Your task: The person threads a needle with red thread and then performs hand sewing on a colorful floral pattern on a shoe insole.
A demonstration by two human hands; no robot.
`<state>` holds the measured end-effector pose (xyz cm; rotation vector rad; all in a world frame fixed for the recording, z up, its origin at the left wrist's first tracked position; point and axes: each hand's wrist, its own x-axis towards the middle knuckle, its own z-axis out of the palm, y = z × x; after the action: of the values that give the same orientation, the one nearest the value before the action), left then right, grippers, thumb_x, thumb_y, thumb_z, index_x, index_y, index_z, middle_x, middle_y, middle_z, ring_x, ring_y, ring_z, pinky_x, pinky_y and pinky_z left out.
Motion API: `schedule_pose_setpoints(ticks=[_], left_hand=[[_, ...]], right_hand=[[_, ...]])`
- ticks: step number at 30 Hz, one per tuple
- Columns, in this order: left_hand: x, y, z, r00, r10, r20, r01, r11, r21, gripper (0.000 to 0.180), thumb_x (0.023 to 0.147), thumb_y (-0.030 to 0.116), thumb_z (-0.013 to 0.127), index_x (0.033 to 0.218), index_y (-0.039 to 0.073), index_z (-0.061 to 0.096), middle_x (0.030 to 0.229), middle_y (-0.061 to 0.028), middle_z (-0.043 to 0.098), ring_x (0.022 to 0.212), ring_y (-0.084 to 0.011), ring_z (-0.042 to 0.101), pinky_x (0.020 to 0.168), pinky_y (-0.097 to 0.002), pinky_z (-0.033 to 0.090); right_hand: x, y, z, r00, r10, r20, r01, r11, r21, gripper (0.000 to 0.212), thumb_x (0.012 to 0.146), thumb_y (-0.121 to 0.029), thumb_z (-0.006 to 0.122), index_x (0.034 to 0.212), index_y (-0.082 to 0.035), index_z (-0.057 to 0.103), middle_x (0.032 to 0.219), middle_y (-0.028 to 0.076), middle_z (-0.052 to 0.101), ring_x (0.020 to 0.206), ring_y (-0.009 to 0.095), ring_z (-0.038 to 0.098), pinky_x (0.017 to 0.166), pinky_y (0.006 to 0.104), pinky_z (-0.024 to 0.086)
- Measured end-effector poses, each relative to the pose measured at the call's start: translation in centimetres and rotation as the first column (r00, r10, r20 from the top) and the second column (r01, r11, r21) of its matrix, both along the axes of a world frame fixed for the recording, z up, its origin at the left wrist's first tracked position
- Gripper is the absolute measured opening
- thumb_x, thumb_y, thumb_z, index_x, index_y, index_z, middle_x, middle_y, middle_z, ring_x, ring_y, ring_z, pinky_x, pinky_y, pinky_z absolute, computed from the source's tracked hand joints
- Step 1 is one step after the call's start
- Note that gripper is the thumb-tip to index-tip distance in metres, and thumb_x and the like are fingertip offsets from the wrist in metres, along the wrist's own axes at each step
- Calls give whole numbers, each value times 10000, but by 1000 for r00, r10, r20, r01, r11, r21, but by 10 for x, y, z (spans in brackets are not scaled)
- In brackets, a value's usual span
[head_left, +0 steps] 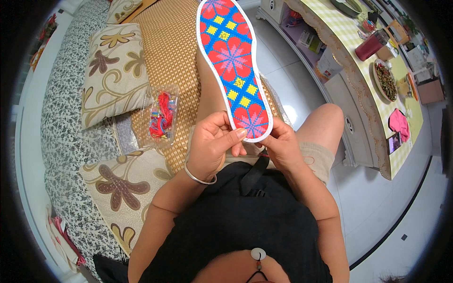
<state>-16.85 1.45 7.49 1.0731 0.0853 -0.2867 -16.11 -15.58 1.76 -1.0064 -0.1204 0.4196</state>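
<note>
An embroidered shoe insole [239, 85] with red flowers, yellow diamonds, a blue ground and a white rim is held up above my lap, its heel end toward me. My left hand [213, 144], with a bangle on the wrist, pinches the lower left edge, thumb on top of the stitched face. My right hand [281, 144] grips the heel's lower right edge, its fingers partly hidden behind the insole. A thin red thread [309, 160] lies over my right thigh. Left of me rests a clear plastic pack [163, 115] with red and coloured thread.
I sit on a woven mat [163, 42] beside patterned cushions [115, 73]. To the right stands a long cabinet with a checked cloth [406, 153], holding a dark red flask [372, 45], a plate of food [385, 80], a pink cloth [399, 123] and a phone [394, 143].
</note>
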Motion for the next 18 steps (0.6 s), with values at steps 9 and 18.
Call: schedule_pose_setpoints(ticks=[9,18], left_hand=[[0,0,1,1000,25,6,-26,997,73,65,843,-7,595,892,-28,557,760,-65,607,515,-52,510,542,-230,508],[-1,-1,-2,997,72,25,-75,988,138,55,839,-16,603,862,-10,554,752,-60,610,524,-48,516,531,-211,493]], right_hand=[[-2,10,5,1000,2,-21,-1,997,71,201,891,-77,590,1077,-2,575,1032,37,615,924,101,567,830,257,453],[3,-2,38,450,-68,890,711,630,-312,188,707,-5,684,886,-42,639,1054,120,584,941,260,545,807,340,433]])
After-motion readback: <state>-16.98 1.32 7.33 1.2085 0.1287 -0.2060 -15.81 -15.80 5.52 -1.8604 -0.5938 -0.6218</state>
